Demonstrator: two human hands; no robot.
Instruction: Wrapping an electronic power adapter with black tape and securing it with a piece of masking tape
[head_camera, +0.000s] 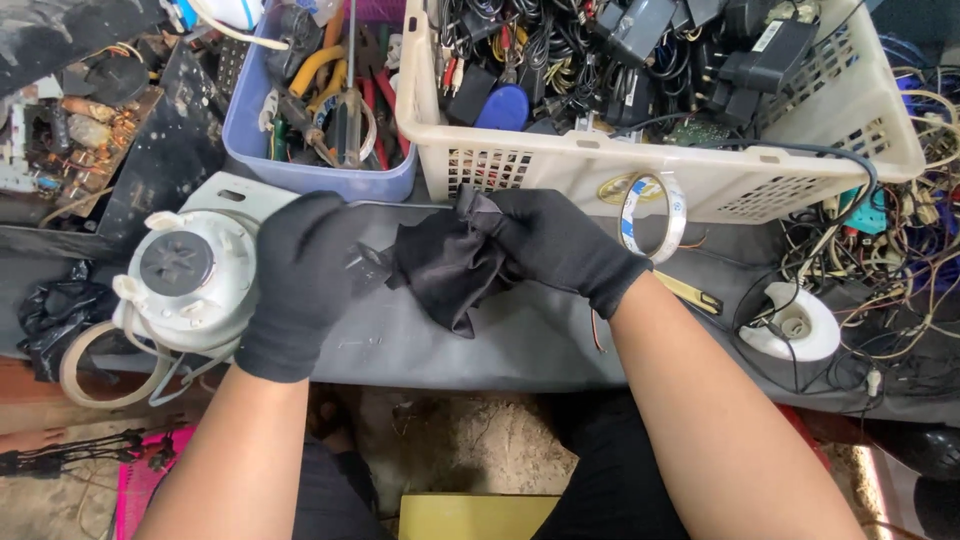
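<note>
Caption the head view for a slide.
Gloved left hand and right hand grip a black cloth beside a white appliance base.

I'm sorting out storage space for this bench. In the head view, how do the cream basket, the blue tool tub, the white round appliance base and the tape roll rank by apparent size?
Largest to smallest:
1. cream basket
2. blue tool tub, partly cut off at the top
3. white round appliance base, close to the tub, so unsure
4. tape roll
</note>
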